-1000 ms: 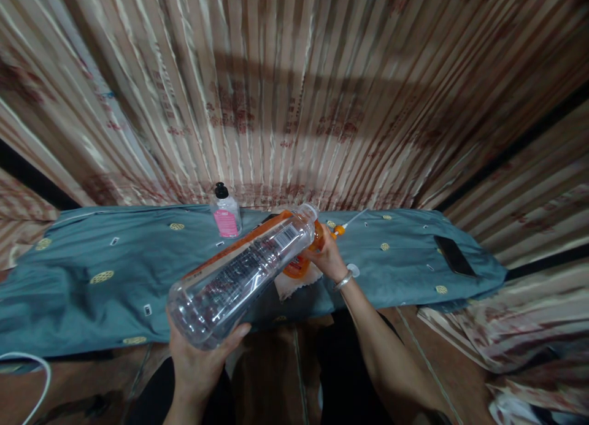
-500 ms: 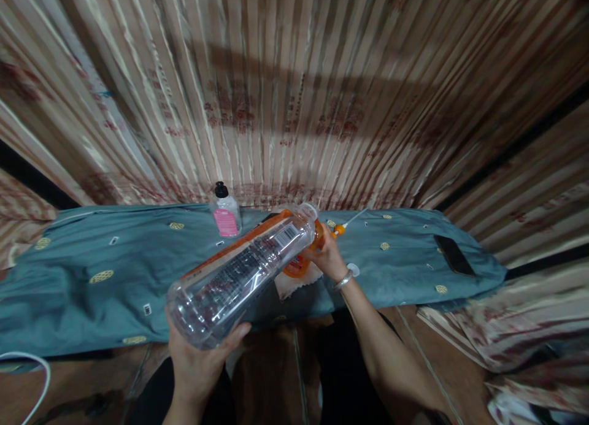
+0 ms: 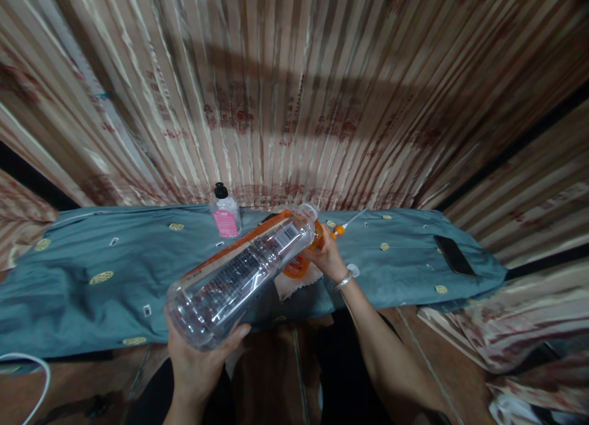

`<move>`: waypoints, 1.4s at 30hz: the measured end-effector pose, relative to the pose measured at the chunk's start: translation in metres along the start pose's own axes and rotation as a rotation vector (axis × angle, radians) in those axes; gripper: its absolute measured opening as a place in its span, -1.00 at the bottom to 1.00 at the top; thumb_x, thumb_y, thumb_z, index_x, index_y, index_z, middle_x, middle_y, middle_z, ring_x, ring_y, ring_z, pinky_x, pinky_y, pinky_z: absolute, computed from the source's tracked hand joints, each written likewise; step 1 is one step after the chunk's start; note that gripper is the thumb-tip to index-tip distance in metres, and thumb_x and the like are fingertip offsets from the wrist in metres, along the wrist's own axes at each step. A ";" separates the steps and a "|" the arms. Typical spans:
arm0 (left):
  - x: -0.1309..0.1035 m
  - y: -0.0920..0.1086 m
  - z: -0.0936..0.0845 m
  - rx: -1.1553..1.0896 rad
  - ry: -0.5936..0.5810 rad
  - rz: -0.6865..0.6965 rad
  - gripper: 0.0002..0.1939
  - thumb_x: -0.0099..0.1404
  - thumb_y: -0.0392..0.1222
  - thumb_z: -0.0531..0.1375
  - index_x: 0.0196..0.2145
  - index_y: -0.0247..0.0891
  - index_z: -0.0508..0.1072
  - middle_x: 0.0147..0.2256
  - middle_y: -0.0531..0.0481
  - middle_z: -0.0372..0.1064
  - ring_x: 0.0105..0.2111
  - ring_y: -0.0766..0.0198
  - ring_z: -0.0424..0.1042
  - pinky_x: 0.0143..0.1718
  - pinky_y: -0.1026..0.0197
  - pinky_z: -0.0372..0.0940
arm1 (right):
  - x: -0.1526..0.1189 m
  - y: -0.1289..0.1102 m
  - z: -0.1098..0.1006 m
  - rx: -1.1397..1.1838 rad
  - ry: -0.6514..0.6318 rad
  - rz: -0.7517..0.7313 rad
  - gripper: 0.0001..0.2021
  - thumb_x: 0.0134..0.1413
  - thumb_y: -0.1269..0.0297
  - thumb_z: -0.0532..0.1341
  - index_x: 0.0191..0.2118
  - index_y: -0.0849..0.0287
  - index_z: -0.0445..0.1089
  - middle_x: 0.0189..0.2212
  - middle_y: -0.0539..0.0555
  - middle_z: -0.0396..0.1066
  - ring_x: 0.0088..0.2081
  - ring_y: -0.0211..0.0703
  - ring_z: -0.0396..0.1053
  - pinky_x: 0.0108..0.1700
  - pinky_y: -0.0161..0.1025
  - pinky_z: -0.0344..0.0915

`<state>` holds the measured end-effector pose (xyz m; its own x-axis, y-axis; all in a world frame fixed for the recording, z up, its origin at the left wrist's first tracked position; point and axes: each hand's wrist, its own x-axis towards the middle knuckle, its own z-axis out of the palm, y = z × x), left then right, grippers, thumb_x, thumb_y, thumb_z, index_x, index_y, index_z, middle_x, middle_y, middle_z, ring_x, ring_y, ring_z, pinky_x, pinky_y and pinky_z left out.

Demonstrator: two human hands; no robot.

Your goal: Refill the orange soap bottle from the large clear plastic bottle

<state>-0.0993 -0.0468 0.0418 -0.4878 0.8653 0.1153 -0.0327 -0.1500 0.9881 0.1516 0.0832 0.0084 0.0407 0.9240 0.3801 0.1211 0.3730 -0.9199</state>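
My left hand (image 3: 197,357) is closed around the base of a large clear plastic bottle (image 3: 239,278) with an orange-edged label. The bottle is tilted, its neck pointing up and to the right. At that neck, my right hand (image 3: 326,253) grips an orange bottle (image 3: 297,267), partly hidden behind the clear one. Whether the two mouths touch I cannot tell. Under the orange bottle lies a pale cloth (image 3: 299,285). Just beyond my right hand rests an orange pump top (image 3: 339,230) with a thin tube. A small whitish cap (image 3: 353,270) lies beside my right wrist.
A clear bottle with a pink label and black cap (image 3: 225,215) stands at the back left. The teal cloth (image 3: 138,265) covers a long low surface. A black phone (image 3: 454,256) lies on the right. Striped curtains (image 3: 276,106) hang behind. A white cable (image 3: 43,376) loops at lower left.
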 end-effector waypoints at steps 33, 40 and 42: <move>0.000 -0.001 -0.002 0.073 0.004 0.043 -0.12 -0.27 0.08 0.59 -0.02 -0.23 0.39 -0.07 -0.15 0.46 -0.11 -0.03 0.52 -0.01 -0.08 0.43 | 0.000 -0.002 0.000 0.000 0.014 0.049 -0.34 -0.29 0.04 0.58 -0.05 0.04 0.32 -0.14 0.04 0.51 -0.11 -0.04 0.51 0.04 -0.07 0.47; 0.000 -0.001 -0.001 0.035 -0.005 0.006 -0.14 -0.28 0.00 0.61 -0.04 -0.23 0.39 -0.06 -0.17 0.45 -0.11 -0.05 0.52 -0.02 -0.11 0.44 | 0.000 -0.002 0.000 -0.021 0.004 0.032 -0.35 -0.27 0.05 0.57 -0.05 0.05 0.32 -0.14 0.06 0.49 -0.09 0.00 0.50 0.05 -0.04 0.45; -0.001 -0.001 0.000 0.017 -0.005 -0.001 -0.13 -0.28 -0.01 0.61 -0.02 -0.22 0.39 -0.06 -0.16 0.46 -0.10 -0.03 0.52 -0.04 -0.07 0.46 | 0.000 -0.002 0.000 -0.009 0.012 0.040 -0.35 -0.28 0.05 0.57 -0.06 0.05 0.32 -0.15 0.06 0.50 -0.12 -0.02 0.50 0.03 -0.06 0.45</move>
<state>-0.0991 -0.0475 0.0410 -0.4832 0.8679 0.1147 -0.0184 -0.1410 0.9898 0.1514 0.0824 0.0102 0.0573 0.9370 0.3445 0.1280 0.3353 -0.9334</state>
